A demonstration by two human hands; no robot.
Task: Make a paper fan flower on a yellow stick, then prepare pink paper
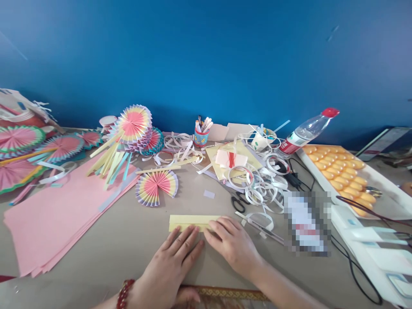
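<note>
At your far left, paper fans (22, 139) pile up over one another, cut off by the picture's edge, so you can't count them. Next to them, pink sheets (58, 214) spread across the tabletop (106, 253), partly covered by the pale sticks of a round fan (133, 122). A smaller, partly opened fan (148, 189) lies just beyond your work. Your left hand (169, 262), with a red bracelet (125, 294) at the wrist, lies flat, fingers slightly spread, fingertips on the yellow paper (188, 219) in front of you. Your right hand (233, 246) is bent over its right end, hiding that part; you cannot tell whether it pinches or only presses. Behind stands a pen cup (201, 138). Farther right, curled white strips (273, 193) crowd the tabletop and partly cover the scissors (238, 202). A bottle (309, 128) leans beside a white tray (386, 184) of glossy yellow pieces (344, 167). Nearer you, a pixelated patch (305, 225) conceals something, and a black cable (349, 257) runs past it.
</note>
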